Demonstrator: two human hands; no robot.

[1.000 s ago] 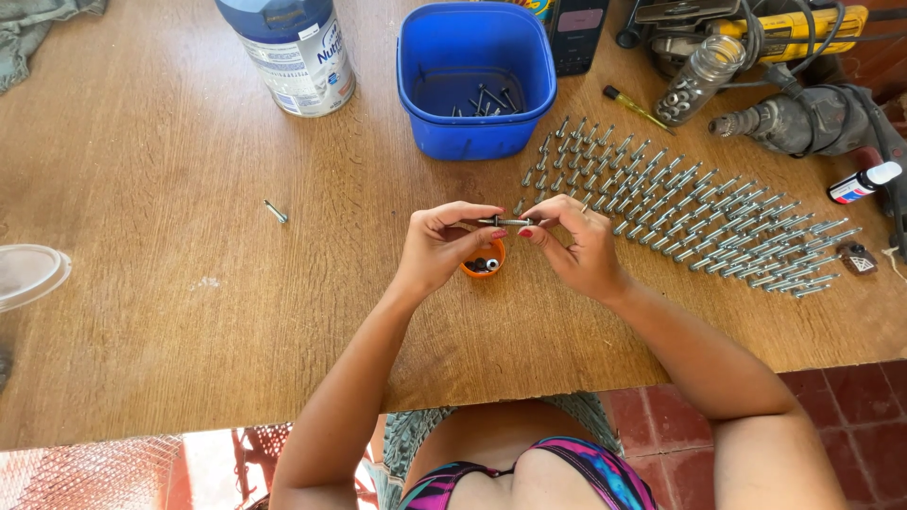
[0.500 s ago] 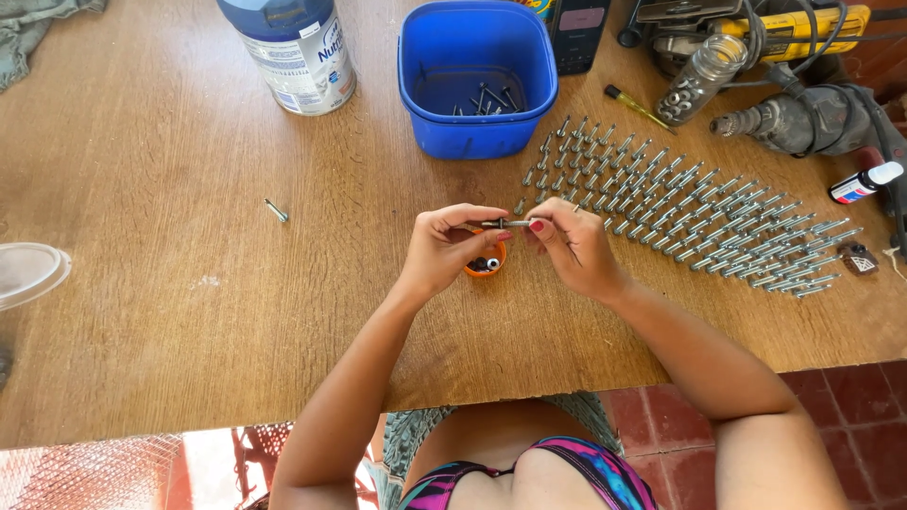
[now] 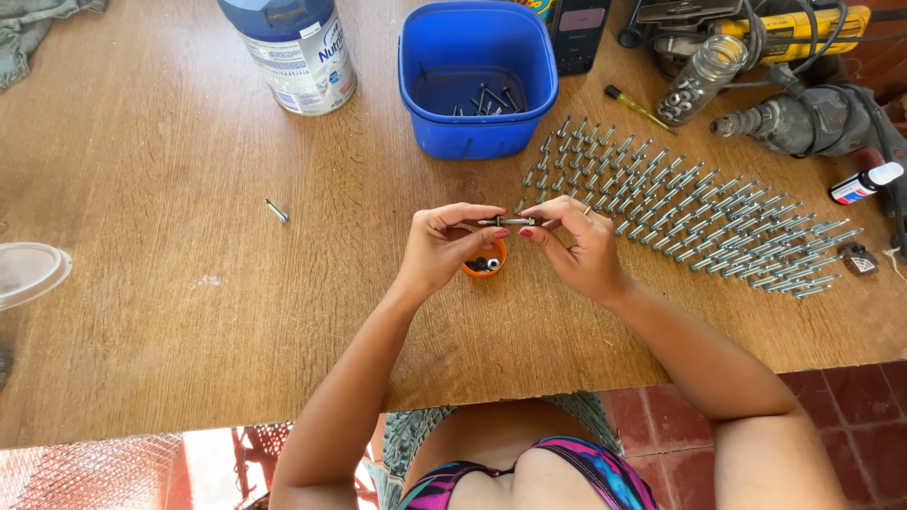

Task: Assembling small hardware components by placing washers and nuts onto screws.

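Note:
Both hands hold one grey bolt point(image 3: 506, 222) level above the wooden table point(image 3: 189, 312). My left hand point(image 3: 444, 246) pinches its left end and my right hand point(image 3: 576, 246) pinches its right end. Directly under the bolt sits a small orange cap point(image 3: 485, 263) with small dark parts in it. Rows of several similar bolts point(image 3: 680, 212) lie on the table right of my right hand. A blue plastic tub point(image 3: 477, 76) with a few bolts inside stands behind my hands.
A lone bolt point(image 3: 277, 211) lies left of my hands. A white and blue can point(image 3: 293, 52) stands at the back. A power drill point(image 3: 803, 118), a yellow tool point(image 3: 794, 28), a clear jar point(image 3: 699, 76), a screwdriver point(image 3: 638, 107) and a small bottle point(image 3: 862, 182) crowd the back right. A clear lid point(image 3: 28, 274) lies at the left edge.
My hands have stayed in place over the orange cap; only the fingers have shifted slightly on the bolt.

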